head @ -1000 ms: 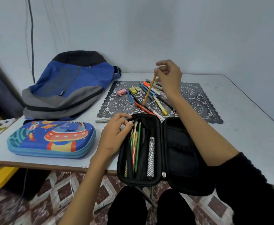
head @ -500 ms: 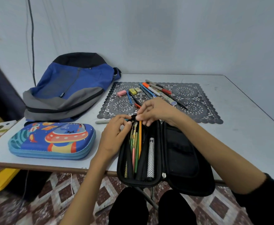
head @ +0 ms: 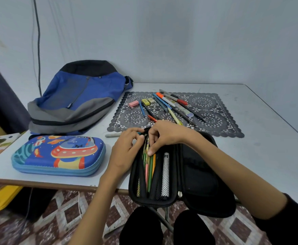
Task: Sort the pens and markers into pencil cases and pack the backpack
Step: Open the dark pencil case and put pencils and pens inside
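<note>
the black pencil case [head: 194,183] lies open at the near edge of the desk [head: 268,147], both halves flat, its near end hanging over the edge. the left half holds a row of coloured pencils under elastic bands, with a mesh-patterned pen [head: 165,175] beside them. the left hand [head: 125,149] grips the far end of that left half, fingers curled tight on the rim. the right hand [head: 164,137] is bent over the pencil tops, its fingers curled narrow, the thumb tip pressing on the orange pencil [head: 153,160], which sits in the row between a green pencil and the mesh pen.

a closed space-print pencil case [head: 59,155] lies at the near left of the desk, and the blue and grey backpack [head: 77,96] lies behind it at the far left corner. the lace mat [head: 215,110] in the middle of the desk carries loose pens and markers [head: 169,103], a pink eraser [head: 133,103] and a yellow eraser [head: 145,102]. a grey marker [head: 112,135] lies on the bare desk just off the mat's near left corner, beside the left hand.
</note>
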{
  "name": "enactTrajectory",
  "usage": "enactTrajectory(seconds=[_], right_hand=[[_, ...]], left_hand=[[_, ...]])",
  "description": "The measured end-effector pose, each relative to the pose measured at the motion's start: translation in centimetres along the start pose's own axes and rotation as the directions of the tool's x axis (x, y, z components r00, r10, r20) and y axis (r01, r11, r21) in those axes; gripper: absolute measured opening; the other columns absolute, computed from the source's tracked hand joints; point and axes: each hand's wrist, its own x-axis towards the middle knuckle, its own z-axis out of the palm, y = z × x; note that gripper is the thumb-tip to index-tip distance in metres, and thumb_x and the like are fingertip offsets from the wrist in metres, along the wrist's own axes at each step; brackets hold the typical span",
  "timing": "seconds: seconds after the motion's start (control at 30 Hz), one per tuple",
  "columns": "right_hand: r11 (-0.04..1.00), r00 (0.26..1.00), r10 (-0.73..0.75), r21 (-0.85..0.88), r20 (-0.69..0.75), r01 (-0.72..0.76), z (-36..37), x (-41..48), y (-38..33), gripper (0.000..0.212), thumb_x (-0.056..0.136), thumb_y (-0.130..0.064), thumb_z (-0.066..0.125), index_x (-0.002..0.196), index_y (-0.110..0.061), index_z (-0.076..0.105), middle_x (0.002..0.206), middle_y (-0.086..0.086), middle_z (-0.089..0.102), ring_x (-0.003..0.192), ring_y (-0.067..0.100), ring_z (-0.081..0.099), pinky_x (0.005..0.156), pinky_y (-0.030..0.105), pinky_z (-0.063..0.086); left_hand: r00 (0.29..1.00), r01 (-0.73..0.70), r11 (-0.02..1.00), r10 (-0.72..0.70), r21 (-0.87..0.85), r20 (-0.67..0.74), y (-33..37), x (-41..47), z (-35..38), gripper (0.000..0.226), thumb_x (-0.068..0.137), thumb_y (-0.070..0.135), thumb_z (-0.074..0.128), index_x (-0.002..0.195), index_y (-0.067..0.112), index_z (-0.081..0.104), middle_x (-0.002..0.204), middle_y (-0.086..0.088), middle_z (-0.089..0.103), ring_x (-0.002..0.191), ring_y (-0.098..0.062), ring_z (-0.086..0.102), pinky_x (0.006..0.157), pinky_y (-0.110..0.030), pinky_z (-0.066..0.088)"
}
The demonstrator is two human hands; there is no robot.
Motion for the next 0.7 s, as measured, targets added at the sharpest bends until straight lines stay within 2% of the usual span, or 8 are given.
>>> enactTrajectory(seconds=[0.1,0.13,0.2,0.33,0.43,0.5,0.63,0.7], right_hand=[[0.998,0.988,0.006,0.064,-0.152,0.004,-1.2,1.9,0.3,0.015,0.079,-0.025,0.077,0.083,-0.011,0.074,0.069,0.0,0.064,0.066,0.008,0.052,0.065,0.026,0.041],[0.998,0.961,0.027,0.063,-0.276,-0.01,-1.5,3.0,0.6,0.008,0.085,-0.02,0.071,0.087,-0.012,0.073,0.073,-0.002,0.064,0.07,0.01,0.054,0.067,0.03,0.044],[0.991,0.871,0.079,-0.057,-0.485,-0.122,-1.8,5.4,1.2,0.016,0.091,-0.012,0.057,0.1,-0.016,0.07,0.087,-0.004,0.066,0.082,0.014,0.06,0.071,0.034,0.047],[0.91,0.886,0.032,-0.354,-0.463,-0.217,-1.0,9.2,1.7,0.034,0.095,-0.013,0.048,0.127,-0.017,0.059,0.127,0.007,0.06,0.115,0.026,0.055,0.086,0.037,0.046],[0.791,0.901,0.017,-0.545,-0.434,-0.277,0.2,10.9,1.4,0.029,0.098,-0.018,0.045,0.122,-0.009,0.059,0.124,0.012,0.06,0.12,0.029,0.049,0.093,0.041,0.042],[0.773,0.889,0.011,-0.56,-0.458,-0.298,0.8,11.2,1.2,0.027,0.099,-0.019,0.044,0.115,-0.006,0.06,0.121,0.013,0.061,0.118,0.029,0.049,0.094,0.041,0.04],[0.828,0.846,-0.016,-0.481,-0.533,-0.287,0.3,10.8,1.0,0.018,0.092,-0.011,0.051,0.075,-0.007,0.055,0.076,0.008,0.056,0.085,0.028,0.056,0.072,0.035,0.041],[0.902,0.831,0.017,-0.35,-0.555,-0.253,0.0,10.9,1.3,0.018,0.088,-0.009,0.057,0.071,-0.006,0.059,0.072,0.007,0.059,0.08,0.026,0.061,0.068,0.035,0.047]], left_hand=[[1.0,-0.008,1.0,0.008,0.007,0.003,0.2,0.1,-0.1,0.042,0.09,0.051,0.043,0.074,0.015,0.059,0.115,0.017,0.061,0.109,-0.011,0.055,0.08,-0.039,0.046],[1.0,-0.002,1.0,0.002,0.004,0.002,0.2,0.1,-0.1,0.043,0.09,0.051,0.043,0.074,0.014,0.058,0.115,0.018,0.06,0.109,-0.011,0.055,0.081,-0.04,0.046],[1.0,0.012,1.0,-0.012,-0.002,0.0,0.3,0.0,-0.1,0.044,0.09,0.051,0.042,0.075,0.013,0.058,0.115,0.02,0.06,0.109,-0.011,0.055,0.082,-0.041,0.046],[1.0,-0.001,1.0,0.001,0.007,-0.001,0.2,0.0,-0.1,0.045,0.091,0.051,0.042,0.076,0.012,0.059,0.116,0.019,0.06,0.109,-0.009,0.055,0.086,-0.043,0.047],[1.0,-0.008,1.0,0.008,0.018,0.008,0.2,0.1,-0.1,0.046,0.091,0.051,0.041,0.076,0.011,0.059,0.116,0.016,0.06,0.108,-0.01,0.055,0.086,-0.042,0.047],[1.0,-0.012,1.0,0.011,0.025,0.016,0.2,0.1,-0.2,0.047,0.091,0.051,0.04,0.077,0.011,0.059,0.116,0.014,0.061,0.109,-0.011,0.055,0.085,-0.04,0.046],[1.0,-0.013,1.0,0.013,0.021,0.013,0.0,0.2,-0.2,0.047,0.091,0.051,0.04,0.076,0.011,0.058,0.116,0.014,0.061,0.11,-0.011,0.054,0.082,-0.037,0.044],[1.0,-0.016,1.0,0.016,0.014,0.013,0.0,0.2,-0.1,0.047,0.091,0.051,0.041,0.076,0.01,0.059,0.116,0.014,0.061,0.109,-0.011,0.055,0.08,-0.035,0.043]])
